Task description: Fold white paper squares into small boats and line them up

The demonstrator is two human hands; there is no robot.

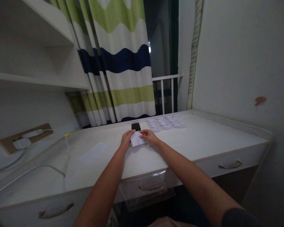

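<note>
Green, white and navy bands cross the long fabric curtain (pixel 130 75) behind the white wooden desk (pixel 191 142). A flat black rectangular object (pixel 135 126) lies just beyond the hands, and to its right sit close rows of small folded white paper pieces (pixel 165 126). A flat white paper sheet (pixel 96 153) lies left of the left forearm; farther left, a thin white cable (pixel 47 165) curves over the desktop near a white plug (pixel 22 144) at the wall.

The desktop stretches rightward past the paper rows to a low raised white rim (pixel 239 123) along the wall. At the front edge, a transparent plastic sheet (pixel 144 190) hangs over a drawer between the forearms.

Between the two hands, over the middle of the desk, is a small white folded paper (pixel 136 140), tilted, with straight edges and a faint crease. The left hand (pixel 126 138) pinches its left side; the right hand (pixel 149 136) has its fingers closed at the upper right edge.
</note>
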